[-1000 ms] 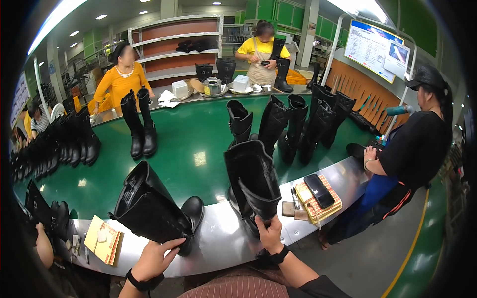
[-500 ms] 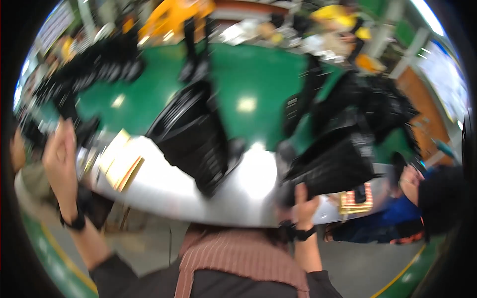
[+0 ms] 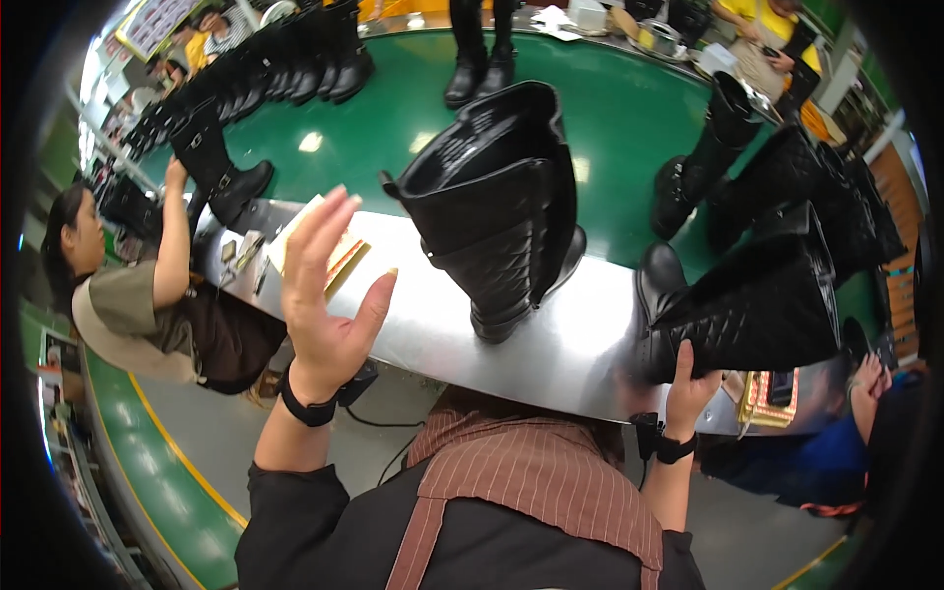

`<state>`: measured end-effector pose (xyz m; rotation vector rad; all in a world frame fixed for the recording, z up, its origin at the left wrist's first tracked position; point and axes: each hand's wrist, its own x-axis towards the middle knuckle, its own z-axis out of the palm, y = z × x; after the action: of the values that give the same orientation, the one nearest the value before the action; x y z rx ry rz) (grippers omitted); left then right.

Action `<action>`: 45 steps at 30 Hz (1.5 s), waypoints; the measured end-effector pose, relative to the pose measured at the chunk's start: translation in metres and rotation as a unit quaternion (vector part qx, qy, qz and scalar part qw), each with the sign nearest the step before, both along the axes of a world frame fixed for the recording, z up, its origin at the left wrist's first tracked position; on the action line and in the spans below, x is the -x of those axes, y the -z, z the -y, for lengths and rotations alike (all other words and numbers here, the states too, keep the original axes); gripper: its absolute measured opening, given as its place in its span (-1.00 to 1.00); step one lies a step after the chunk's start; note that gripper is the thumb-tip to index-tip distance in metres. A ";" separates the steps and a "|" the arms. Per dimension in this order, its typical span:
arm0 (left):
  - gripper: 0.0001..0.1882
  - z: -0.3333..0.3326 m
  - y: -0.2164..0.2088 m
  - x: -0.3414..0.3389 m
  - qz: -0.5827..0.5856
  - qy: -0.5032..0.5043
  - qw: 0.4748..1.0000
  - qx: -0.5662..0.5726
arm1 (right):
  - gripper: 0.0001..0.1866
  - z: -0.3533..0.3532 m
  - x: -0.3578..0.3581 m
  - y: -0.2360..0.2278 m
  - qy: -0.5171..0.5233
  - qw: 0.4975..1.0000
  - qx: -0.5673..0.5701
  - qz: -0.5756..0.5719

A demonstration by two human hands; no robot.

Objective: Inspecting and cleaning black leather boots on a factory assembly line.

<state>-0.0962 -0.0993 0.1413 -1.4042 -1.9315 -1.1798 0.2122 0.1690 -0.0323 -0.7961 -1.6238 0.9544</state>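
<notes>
My left hand (image 3: pixel 329 305) is raised over the near edge of the metal table, fingers spread and holding nothing. My right hand (image 3: pixel 688 388) grips a tall black boot (image 3: pixel 752 310) that lies tilted on its side, toe to the left and shaft opening to the right. Between my hands, apart from both, another tall black boot (image 3: pixel 497 226) stands upright on the metal surface (image 3: pixel 423 334), with its wide top facing up. Behind my left hand, partly covered by it, lies a yellowish pad of paper (image 3: pixel 344 265).
A green work surface (image 3: pixel 393 147) stretches beyond, holding a row of black boots (image 3: pixel 265 74) at far left and more boots (image 3: pixel 816 187) at right. A co-worker (image 3: pixel 138 305) at left touches a buckled boot (image 3: pixel 218 167). A patterned booklet (image 3: pixel 762 398) lies near my right hand.
My left hand has come right and opened its fingers toward the standing boot. My right hand still holds its boot. The whole view has swung left and sharpened.
</notes>
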 end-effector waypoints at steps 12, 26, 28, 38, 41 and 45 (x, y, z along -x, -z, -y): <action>-0.61 -0.046 -0.065 -0.022 -0.055 0.159 0.978 0.125 | -0.66 0.053 -0.016 -0.057 -0.130 0.967 -0.219 0.016; -0.75 0.003 -0.059 -0.056 -0.121 0.243 0.953 0.137 | -0.81 0.044 0.141 -0.098 -0.288 0.949 0.051 0.117; -0.62 0.008 -0.046 -0.053 -0.077 0.225 0.966 0.105 | -0.79 0.039 0.141 -0.090 -0.306 0.945 0.080 0.083; -0.42 -0.061 0.128 -0.022 0.489 0.201 0.839 0.127 | -0.68 0.031 0.148 -0.047 -0.299 0.951 0.082 -0.023; -0.60 -0.064 0.143 -0.022 0.416 0.127 0.893 0.113 | -0.71 0.041 0.135 -0.030 -0.254 0.940 0.101 0.206; -0.57 -0.065 0.145 -0.024 0.425 0.143 0.884 0.130 | -0.64 0.053 0.140 -0.013 -0.284 0.915 0.086 0.273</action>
<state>-0.0719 -0.0347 -0.0037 -1.4747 -2.5928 -1.9828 0.0718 0.1157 -0.0196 -0.7628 -2.3629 1.3795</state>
